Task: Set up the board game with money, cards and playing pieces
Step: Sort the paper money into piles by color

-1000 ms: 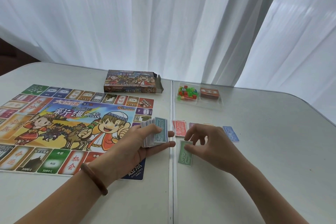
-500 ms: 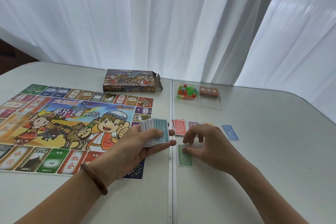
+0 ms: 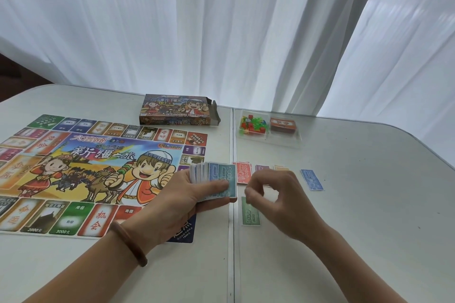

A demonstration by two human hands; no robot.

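My left grip (image 3: 197,194) is clamped on the stack of play money (image 3: 214,179) - thumb across the top, fingers underneath. A teal 1000 note faces up and the notes behind it are fanned a little. My right grip (image 3: 278,194) hovers just beside the stack, low over the tabletop (image 3: 369,204), with fingers and thumb curled toward each other. It is blurred, so I cannot tell whether it pinches a note or nothing.

Below its fingertips the green 500 note (image 3: 250,215) lies flat near the tabletop's seam. Beyond runs a row of other notes: a red note (image 3: 243,173), a purple note (image 3: 262,168), a pale orange note (image 3: 282,168) partly hidden by my hand, and a blue note (image 3: 312,179) off to the right.

I judge the step to be sorting money by value. To do it well, I should push the top note off with my left thumb so the right takes one only - thin paper clings. I see no 1000 pile, so it likely needs its own spot beside the 500, not overlapping and off the seam. A light squeeze should stop the fan spilling.

Further out, the game board (image 3: 86,174) lies open on the left with the game box (image 3: 177,113) behind it. The clear tray (image 3: 295,141) holds the playing pieces (image 3: 253,124) and the card deck (image 3: 282,125), not yet set out.
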